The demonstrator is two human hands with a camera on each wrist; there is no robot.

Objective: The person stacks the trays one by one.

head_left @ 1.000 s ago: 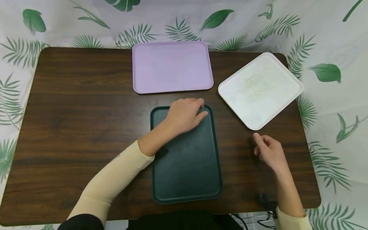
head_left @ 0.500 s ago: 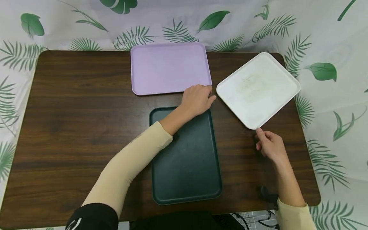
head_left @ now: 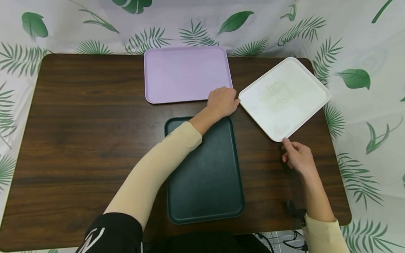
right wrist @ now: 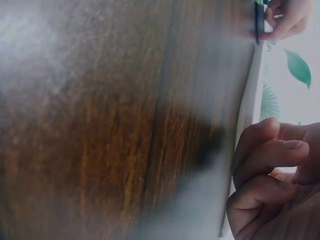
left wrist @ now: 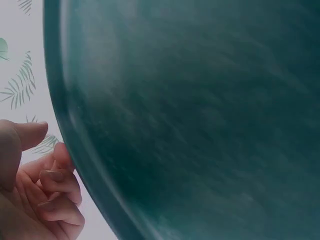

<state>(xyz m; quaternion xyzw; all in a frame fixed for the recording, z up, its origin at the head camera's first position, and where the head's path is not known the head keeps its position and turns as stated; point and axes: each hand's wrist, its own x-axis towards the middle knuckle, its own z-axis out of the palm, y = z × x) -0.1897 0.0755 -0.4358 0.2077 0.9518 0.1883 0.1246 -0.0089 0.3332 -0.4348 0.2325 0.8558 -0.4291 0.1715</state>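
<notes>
Over on the far right of the tabletop [head_left: 91, 116], the white tray [head_left: 283, 98] sits skewed, long axis running near left to far right. Right hand [head_left: 298, 158] is by its near corner, left hand [head_left: 222, 102] by its left one, both grips look narrow, can't tell if either's actually pinching it

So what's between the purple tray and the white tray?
In the head view, brown tabletop lies between the purple tray and the white tray; the left hand covers the near end of that gap.
</notes>
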